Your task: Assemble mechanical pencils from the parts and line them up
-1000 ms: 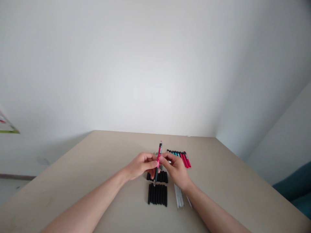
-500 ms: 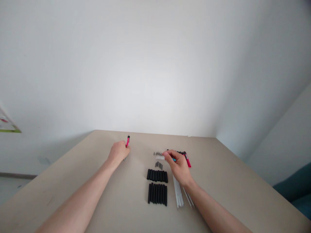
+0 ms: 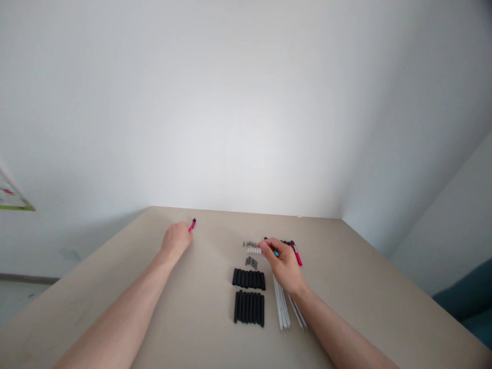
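Fingers of my left hand [image 3: 175, 241] curl around one finished red pen [image 3: 191, 224], left of centre on the table [image 3: 346, 287]. My right hand [image 3: 282, 264] pinches a teal barrel [image 3: 275, 253] at centre; black grips [image 3: 249, 278], refills [image 3: 282, 307] and remaining barrels [image 3: 294, 251] look unassembled.

Two bare forearms, sleeveless, no jewellery, fingers [image 3: 265, 246] bare

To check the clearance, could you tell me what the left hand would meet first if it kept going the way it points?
Probably nothing: beyond the left hand and its red pen, only bare table, then wall.

2 hands [image 3: 176, 241], 2 black-sleeve rows [image 3: 249, 278]
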`<state>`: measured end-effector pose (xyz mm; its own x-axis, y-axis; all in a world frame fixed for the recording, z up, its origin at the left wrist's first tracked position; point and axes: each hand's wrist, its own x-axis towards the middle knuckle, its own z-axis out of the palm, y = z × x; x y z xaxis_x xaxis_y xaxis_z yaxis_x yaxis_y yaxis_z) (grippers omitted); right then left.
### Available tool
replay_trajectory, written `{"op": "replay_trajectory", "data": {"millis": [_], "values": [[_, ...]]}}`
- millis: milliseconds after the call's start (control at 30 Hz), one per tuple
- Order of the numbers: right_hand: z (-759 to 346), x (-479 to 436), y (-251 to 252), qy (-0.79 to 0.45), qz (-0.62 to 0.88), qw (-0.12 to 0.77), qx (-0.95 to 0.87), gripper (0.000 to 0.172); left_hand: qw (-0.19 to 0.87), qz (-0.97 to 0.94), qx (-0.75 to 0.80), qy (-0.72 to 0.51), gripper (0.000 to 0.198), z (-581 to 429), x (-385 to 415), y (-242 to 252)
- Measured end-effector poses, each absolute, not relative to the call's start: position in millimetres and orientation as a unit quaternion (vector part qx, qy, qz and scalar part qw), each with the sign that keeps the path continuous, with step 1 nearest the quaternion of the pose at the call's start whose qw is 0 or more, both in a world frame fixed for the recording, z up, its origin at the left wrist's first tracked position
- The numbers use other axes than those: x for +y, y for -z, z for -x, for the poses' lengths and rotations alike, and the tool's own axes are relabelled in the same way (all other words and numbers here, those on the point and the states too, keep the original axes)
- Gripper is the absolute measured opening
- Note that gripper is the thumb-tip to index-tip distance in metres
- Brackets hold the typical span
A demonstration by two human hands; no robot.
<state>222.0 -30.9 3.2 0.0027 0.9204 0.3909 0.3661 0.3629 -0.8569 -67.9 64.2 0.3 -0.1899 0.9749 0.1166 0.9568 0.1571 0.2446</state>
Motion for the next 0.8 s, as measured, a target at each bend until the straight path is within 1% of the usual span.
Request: {"op": "replay_trajectory", "data": {"millis": [233,533,700,800], "values": [[-225.1,-28.8,-3.7,-0.267,0.501,0.517,-0.641,0.032,0.005,-0.631,0.770,-0.094,0.027,69.0,64.6,-0.3],[-230.6,-25.1,-3.2,-0.245,0.508,0.524,-0.638,0.032,-0.004,-0.644,0.761,-0.082,0.026,70.9,64.6,-2.0],[-245.3,-19.8,-6.6,-0.228,0.542,0.547,-0.596,0.036,-0.014,-0.619,0.782,-0.068,0.031,80.1,63.2,-6.3],[-259.4,-14.5,-8.4,-0.183,0.583,0.580,-0.539,0.034,-0.012,-0.606,0.793,-0.057,0.034,85.7,62.4,-8.0]]}}
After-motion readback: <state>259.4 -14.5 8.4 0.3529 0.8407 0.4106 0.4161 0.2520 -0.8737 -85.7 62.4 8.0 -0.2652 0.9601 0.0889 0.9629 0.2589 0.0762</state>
